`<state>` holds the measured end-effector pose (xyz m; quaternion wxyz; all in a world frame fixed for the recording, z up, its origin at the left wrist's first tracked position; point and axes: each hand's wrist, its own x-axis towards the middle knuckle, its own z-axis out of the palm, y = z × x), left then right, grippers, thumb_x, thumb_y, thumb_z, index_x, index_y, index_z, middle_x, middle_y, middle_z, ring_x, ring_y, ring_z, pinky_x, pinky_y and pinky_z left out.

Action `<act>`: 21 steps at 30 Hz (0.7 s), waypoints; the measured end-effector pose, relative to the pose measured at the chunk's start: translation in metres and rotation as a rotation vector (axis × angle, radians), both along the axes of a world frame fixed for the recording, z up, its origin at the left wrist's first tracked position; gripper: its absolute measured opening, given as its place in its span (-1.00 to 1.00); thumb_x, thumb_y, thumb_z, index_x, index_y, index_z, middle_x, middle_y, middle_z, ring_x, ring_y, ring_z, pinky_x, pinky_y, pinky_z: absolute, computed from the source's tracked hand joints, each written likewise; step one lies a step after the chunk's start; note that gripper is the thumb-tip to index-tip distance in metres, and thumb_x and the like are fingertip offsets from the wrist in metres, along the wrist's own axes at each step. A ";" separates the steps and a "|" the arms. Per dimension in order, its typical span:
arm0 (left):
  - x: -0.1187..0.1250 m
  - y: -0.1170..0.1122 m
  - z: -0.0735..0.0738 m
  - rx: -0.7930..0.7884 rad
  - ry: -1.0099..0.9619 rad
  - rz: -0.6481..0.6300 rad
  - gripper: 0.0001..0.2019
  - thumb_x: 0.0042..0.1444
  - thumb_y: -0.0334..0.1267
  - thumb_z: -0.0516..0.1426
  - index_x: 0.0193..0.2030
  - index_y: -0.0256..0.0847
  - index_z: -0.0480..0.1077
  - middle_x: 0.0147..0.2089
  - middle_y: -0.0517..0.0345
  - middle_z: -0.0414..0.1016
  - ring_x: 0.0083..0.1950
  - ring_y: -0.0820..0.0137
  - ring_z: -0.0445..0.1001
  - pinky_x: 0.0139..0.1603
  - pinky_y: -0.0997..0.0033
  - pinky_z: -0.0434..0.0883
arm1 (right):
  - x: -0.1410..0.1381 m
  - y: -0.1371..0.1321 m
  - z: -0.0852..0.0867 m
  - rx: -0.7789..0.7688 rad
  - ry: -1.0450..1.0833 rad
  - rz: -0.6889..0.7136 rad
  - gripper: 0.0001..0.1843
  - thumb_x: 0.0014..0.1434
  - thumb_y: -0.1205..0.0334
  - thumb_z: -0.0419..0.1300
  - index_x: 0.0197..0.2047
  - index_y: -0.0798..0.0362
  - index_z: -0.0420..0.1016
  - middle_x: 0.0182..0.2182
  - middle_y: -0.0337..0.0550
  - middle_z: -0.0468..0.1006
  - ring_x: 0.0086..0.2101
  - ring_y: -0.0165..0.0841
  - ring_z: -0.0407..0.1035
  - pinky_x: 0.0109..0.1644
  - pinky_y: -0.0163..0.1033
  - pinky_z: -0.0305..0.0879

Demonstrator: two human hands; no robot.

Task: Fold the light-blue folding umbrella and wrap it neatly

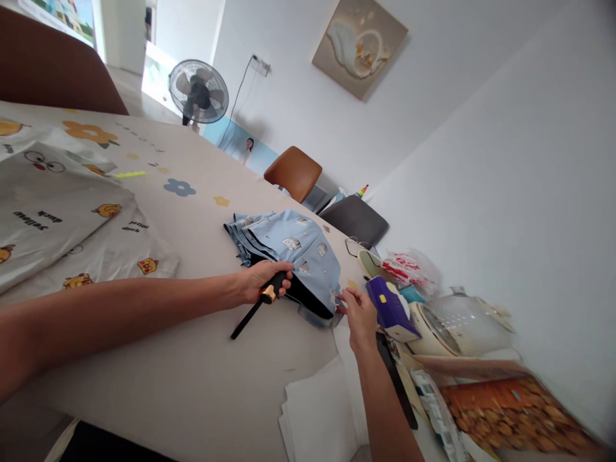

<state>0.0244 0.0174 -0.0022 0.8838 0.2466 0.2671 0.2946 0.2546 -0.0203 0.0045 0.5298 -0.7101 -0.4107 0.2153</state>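
Note:
A light-blue folding umbrella (308, 247) with small cartoon animal prints and a black lining lies loosely folded over the table (192, 378). My left hand (264, 280) is wrapped round its black handle, which has a gold-coloured band; a black strap hangs down from there. At the canopy's right edge, my right hand (357, 313) has its thumb and fingertips drawn together on the fabric. The part of the canopy between those fingertips is small and partly hidden.
A purple tissue box (389, 308), a red-and-white plastic bag (411, 273) and a rice-cooker-like appliance (436, 330) crowd the right side. White paper sheets (317, 410) lie in front. Duck-printed plastic (81, 224) covers the left. Chairs (293, 173) and a fan (198, 93) stand beyond.

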 end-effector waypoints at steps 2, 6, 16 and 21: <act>0.000 0.000 0.000 0.008 -0.007 -0.002 -0.79 0.02 -0.20 0.12 -0.50 -0.28 0.22 -0.65 0.26 0.24 -0.68 0.61 0.23 -0.71 0.67 0.20 | 0.008 0.007 -0.002 -0.079 -0.015 -0.036 -0.74 -0.18 0.15 0.22 -0.37 0.10 0.40 -0.45 -0.19 0.47 -0.41 -0.35 0.39 -0.55 -0.36 0.31; -0.001 0.000 0.002 0.013 -0.001 0.017 -0.80 0.03 -0.22 0.11 -0.50 -0.28 0.22 -0.64 0.25 0.24 -0.67 0.60 0.24 -0.70 0.68 0.20 | 0.015 0.013 -0.002 -0.199 -0.052 -0.028 -0.73 -0.15 0.08 0.18 -0.43 0.11 0.42 -0.42 -0.14 0.51 -0.56 -0.46 0.29 -0.69 -0.40 0.12; -0.001 0.000 0.000 0.011 -0.036 -0.013 -0.80 0.01 -0.22 0.13 -0.50 -0.28 0.23 -0.62 0.26 0.24 -0.67 0.62 0.23 -0.71 0.68 0.19 | 0.014 0.027 -0.002 -0.288 0.015 0.103 -0.68 -0.23 0.01 0.27 -0.50 0.11 0.43 -0.70 -0.33 0.29 -0.69 -0.53 0.13 -0.70 -0.43 -0.08; 0.001 0.003 -0.006 0.020 -0.054 -0.020 -0.80 0.04 -0.23 0.10 -0.50 -0.28 0.23 -0.61 0.24 0.24 -0.65 0.60 0.24 -0.72 0.67 0.19 | 0.017 0.031 -0.003 -0.210 0.055 0.118 -0.81 -0.24 0.18 0.27 -0.55 0.11 0.40 -0.67 -0.33 0.33 -0.61 -0.49 0.22 -0.60 -0.40 0.09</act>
